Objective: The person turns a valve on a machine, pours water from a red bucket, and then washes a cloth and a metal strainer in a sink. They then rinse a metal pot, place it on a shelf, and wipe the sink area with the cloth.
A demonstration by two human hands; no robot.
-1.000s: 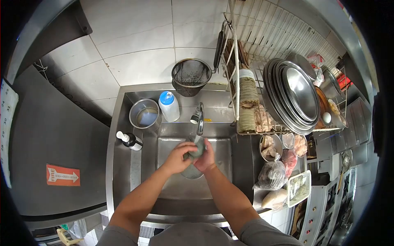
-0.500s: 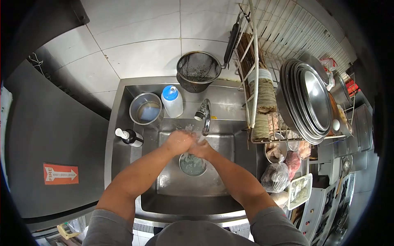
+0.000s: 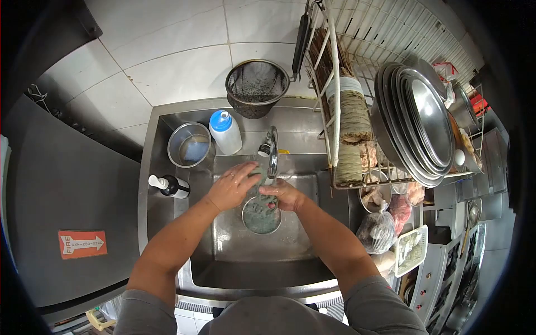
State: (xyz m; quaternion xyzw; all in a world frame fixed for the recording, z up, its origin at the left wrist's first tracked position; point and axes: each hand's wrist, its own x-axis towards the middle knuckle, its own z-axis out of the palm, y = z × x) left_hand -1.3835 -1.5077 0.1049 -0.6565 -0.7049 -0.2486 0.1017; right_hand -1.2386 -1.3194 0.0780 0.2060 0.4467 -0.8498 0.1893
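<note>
A chrome tap (image 3: 273, 152) stands over the steel sink basin (image 3: 234, 247). Close beneath it, on the left, my left hand (image 3: 233, 186) has its fingers over a wet, greenish, cloth-like piece (image 3: 257, 177). My right hand (image 3: 286, 195) faces it from the other side, thumb pointing left, its fingers curled at the lower part of the same piece; I cannot tell exactly what the piece is. Directly below both hands sits a round metal-rimmed bowl (image 3: 261, 219) with greenish, rippled contents, its far edge partly hidden by the hands.
On the sink ledge stand a metal pot (image 3: 177, 146), a blue-capped bottle (image 3: 227, 137), a pump bottle (image 3: 174, 186) and a mesh strainer (image 3: 254, 103). At the right, a wire rack (image 3: 335, 100) holds stacked metal bowls (image 3: 410, 125). Bagged food (image 3: 377, 231) lies beyond the basin.
My hands were blurred together under the tap; now they are apart, with the greenish piece showing between them. The whole view has shifted slightly.
</note>
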